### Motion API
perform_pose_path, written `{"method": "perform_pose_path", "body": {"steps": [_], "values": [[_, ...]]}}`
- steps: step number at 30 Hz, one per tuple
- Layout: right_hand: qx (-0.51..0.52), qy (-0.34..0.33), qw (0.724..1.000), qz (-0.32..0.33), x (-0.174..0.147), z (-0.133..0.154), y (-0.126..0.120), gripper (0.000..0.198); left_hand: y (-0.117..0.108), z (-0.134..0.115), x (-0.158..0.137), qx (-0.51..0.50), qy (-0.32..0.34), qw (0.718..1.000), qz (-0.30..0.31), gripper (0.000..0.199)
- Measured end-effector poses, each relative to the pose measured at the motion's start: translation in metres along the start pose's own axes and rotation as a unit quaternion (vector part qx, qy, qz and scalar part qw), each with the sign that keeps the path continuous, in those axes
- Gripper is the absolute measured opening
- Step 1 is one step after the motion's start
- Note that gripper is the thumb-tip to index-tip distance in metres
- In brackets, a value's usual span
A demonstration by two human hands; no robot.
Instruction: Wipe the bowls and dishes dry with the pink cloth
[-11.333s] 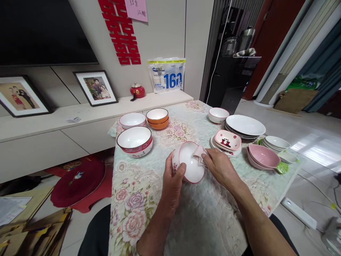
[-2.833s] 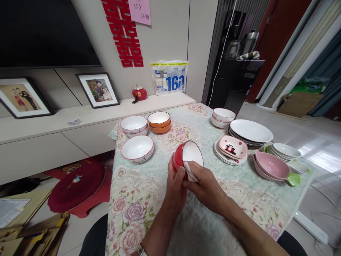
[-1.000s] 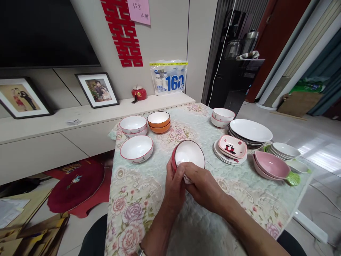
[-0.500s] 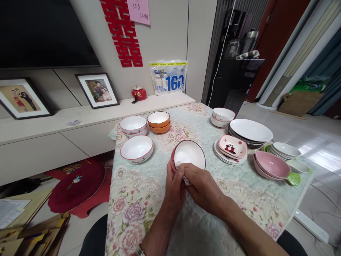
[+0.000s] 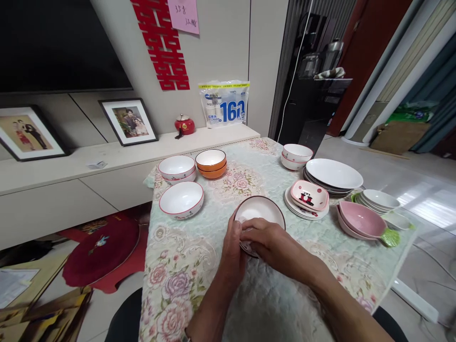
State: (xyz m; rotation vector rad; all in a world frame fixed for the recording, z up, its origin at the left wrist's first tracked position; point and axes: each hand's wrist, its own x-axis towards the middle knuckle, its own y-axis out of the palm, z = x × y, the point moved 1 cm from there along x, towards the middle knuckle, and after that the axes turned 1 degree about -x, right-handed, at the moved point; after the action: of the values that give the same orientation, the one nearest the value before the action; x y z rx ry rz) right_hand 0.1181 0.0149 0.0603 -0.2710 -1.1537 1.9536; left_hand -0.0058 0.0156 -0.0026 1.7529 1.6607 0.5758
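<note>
A white bowl with a dark brown rim (image 5: 261,207) is tilted toward me above the near middle of the table. My left hand (image 5: 233,249) grips its left side, thumb up at the rim. Over the near inside of the bowl my right hand (image 5: 272,242) is curled, fingers pressed on a small white cloth (image 5: 246,245) that is mostly hidden under them. To the left stand a red-rimmed white bowl (image 5: 181,199), a stack of two similar bowls (image 5: 177,167) and two stacked orange bowls (image 5: 211,164).
On the right are stacked white bowls (image 5: 297,154), large plates (image 5: 334,173), small plates with a pink cat dish (image 5: 309,195), pink leaf-shaped bowls (image 5: 361,221) and small pale bowls (image 5: 381,199). A flowered cloth (image 5: 178,285) covers the table. Behind is a low cabinet (image 5: 121,156).
The bowl has turned and come slightly nearer and to the right, its opening facing more toward me. My right hand has shifted a little within its near side. My left hand keeps its grip.
</note>
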Motion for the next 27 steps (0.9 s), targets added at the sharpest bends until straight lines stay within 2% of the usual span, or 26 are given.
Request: {"method": "perform_pose_path", "body": {"steps": [4, 8, 11, 13, 15, 18, 21, 23, 25, 27], "values": [[-0.089, 0.022, 0.995, -0.039, 0.005, -0.005, 0.011, 0.021, -0.001, 0.004, -0.002, 0.031, -0.019, 0.999, 0.013, 0.060], [-0.182, 0.072, 0.979, -0.061, 0.004, -0.011, 0.015, 0.019, -0.001, 0.002, -0.003, 0.069, 0.007, 0.998, 0.004, 0.055], [-0.219, 0.146, 0.964, -0.042, 0.001, -0.010, 0.015, 0.021, 0.002, -0.002, -0.004, 0.080, 0.040, 0.996, 0.009, 0.059], [-0.207, 0.175, 0.962, -0.011, 0.000, -0.008, 0.013, 0.019, 0.004, -0.003, -0.005, 0.093, 0.064, 0.994, 0.002, 0.062], [-0.151, 0.162, 0.975, 0.007, 0.001, -0.005, 0.011, 0.018, 0.004, -0.003, -0.005, 0.099, 0.069, 0.993, -0.010, 0.063], [-0.043, 0.073, 0.996, -0.021, 0.004, -0.005, 0.010, 0.025, 0.001, 0.002, -0.004, 0.065, 0.025, 0.997, -0.027, 0.062], [-0.044, 0.024, 0.996, -0.069, 0.006, -0.010, 0.013, 0.028, 0.000, 0.006, -0.003, 0.043, -0.010, 0.999, -0.013, 0.058], [-0.107, 0.055, 0.989, -0.081, 0.007, -0.013, 0.015, 0.025, 0.001, 0.004, -0.004, 0.052, 0.001, 0.999, -0.001, 0.055], [-0.162, 0.118, 0.977, -0.071, 0.007, -0.014, 0.017, 0.023, 0.004, 0.000, -0.006, 0.062, 0.015, 0.998, 0.000, 0.056], [-0.164, 0.170, 0.971, -0.046, 0.007, -0.014, 0.016, 0.023, 0.009, -0.006, -0.009, 0.064, 0.024, 0.998, -0.005, 0.059]]}}
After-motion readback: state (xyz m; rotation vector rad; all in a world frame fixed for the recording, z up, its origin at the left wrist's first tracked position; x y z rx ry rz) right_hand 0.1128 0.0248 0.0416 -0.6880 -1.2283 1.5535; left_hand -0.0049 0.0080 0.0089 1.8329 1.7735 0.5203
